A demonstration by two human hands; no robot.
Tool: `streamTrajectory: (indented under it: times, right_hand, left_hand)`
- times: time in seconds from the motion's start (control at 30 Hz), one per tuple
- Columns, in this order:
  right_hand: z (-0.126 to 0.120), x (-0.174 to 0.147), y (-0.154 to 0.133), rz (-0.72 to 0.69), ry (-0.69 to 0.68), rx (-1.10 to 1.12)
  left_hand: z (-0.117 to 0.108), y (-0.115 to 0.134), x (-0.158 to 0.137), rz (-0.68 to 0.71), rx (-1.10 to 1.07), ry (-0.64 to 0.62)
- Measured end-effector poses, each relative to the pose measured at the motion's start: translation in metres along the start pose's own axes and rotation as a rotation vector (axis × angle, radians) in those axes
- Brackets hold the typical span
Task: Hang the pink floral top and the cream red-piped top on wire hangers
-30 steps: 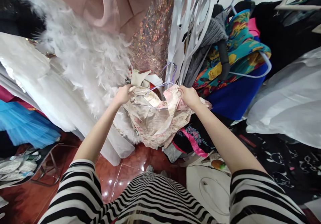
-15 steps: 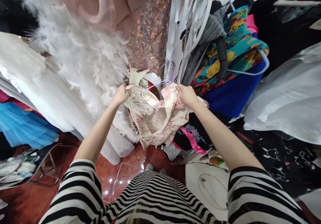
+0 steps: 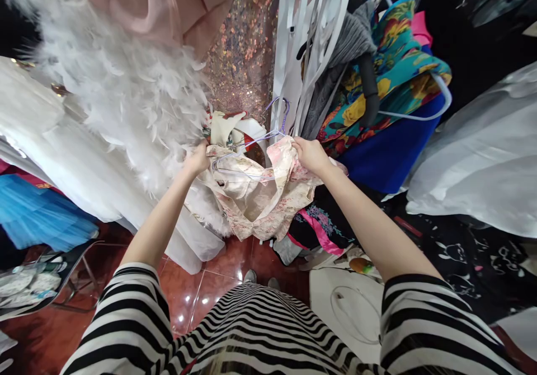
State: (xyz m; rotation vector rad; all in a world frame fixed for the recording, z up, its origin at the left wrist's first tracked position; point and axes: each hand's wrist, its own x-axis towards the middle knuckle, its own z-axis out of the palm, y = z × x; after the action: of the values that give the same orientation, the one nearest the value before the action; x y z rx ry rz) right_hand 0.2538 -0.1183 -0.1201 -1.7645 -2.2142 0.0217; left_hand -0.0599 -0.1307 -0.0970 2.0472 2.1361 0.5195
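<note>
A cream-and-pink floral garment (image 3: 277,218), perhaps a blouse or dress, hangs on a thin purple hanger (image 3: 274,133) in front of me. Its left shoulder edge is pinched in my left hand (image 3: 198,159), which is closed. My right hand (image 3: 311,155) is closed too, gripping the right shoulder. Between the hands the neckline is spread, and the hanger's bar shows through the opening. The hanger's hook rises beside a white scrolled metal frame (image 3: 289,45); I cannot tell what it hangs on. Behind the garment is a white-and-red cloth (image 3: 235,129).
White feathers (image 3: 138,89) and white gowns (image 3: 75,151) crowd the left, with a blue tulle skirt (image 3: 46,212). To the right hang a teal floral garment (image 3: 390,67) and a blue cloth (image 3: 373,162). A round-marked white surface (image 3: 348,319) stands low right. The floor (image 3: 218,285) is red tile.
My left hand has moved slightly left and down, pulling the garment's neckline wider and flatter. The right hand keeps its grip on the other shoulder. The view has shifted a little.
</note>
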Motion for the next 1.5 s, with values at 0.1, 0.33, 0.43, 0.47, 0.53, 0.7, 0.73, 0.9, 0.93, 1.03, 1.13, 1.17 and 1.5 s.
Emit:
streamTrajectory:
  times: [0.1, 0.33, 0.43, 0.47, 0.53, 0.7, 0.73, 0.9, 0.93, 1.03, 1.13, 1.17, 1.5]
  right_hand:
    - [0.004, 0.002, 0.000, 0.017, -0.002, -0.007]
    - [0.001, 0.001, -0.007, 0.027, -0.022, 0.004]
    - [-0.001, -0.001, -0.011, 0.053, -0.045, 0.010]
    - [-0.002, -0.002, -0.011, 0.063, -0.047, 0.008]
    - [-0.003, -0.003, -0.010, 0.078, -0.041, 0.001]
    - [-0.006, -0.003, -0.005, 0.071, -0.029, 0.035]
    - [-0.006, -0.002, -0.004, 0.065, -0.033, 0.053]
    - [0.004, 0.004, -0.004, 0.001, -0.010, 0.189]
    - [0.007, 0.005, -0.004, -0.006, -0.007, 0.214]
    - [0.013, 0.008, -0.005, 0.007, 0.003, 0.244]
    - [0.013, 0.007, -0.004, 0.041, 0.024, 0.204]
    - [0.011, 0.006, -0.004, 0.053, 0.025, 0.182]
    - [-0.003, -0.003, -0.012, 0.104, -0.004, 0.085]
  left_hand:
    - [0.001, 0.009, -0.005, 0.008, 0.039, -0.025]
    - [0.013, 0.041, -0.009, 0.214, -0.056, 0.170]
    - [0.028, 0.062, -0.007, 0.282, -0.213, 0.289]
    - [0.034, 0.069, -0.008, 0.321, -0.250, 0.293]
    - [0.047, 0.082, -0.012, 0.405, -0.291, 0.258]
    - [0.058, 0.081, -0.026, 0.365, -0.235, 0.125]
    - [0.056, 0.077, -0.027, 0.325, -0.216, 0.086]
    - [0.043, 0.069, -0.016, 0.213, -0.289, 0.012]
    - [0.041, 0.072, -0.013, 0.217, -0.323, 0.028]
    - [0.041, 0.084, -0.008, 0.253, -0.403, 0.067]
    - [0.045, 0.095, -0.012, 0.326, -0.462, 0.063]
    - [0.046, 0.097, -0.014, 0.359, -0.483, 0.048]
    - [0.030, 0.099, -0.010, 0.351, -0.425, 0.142]
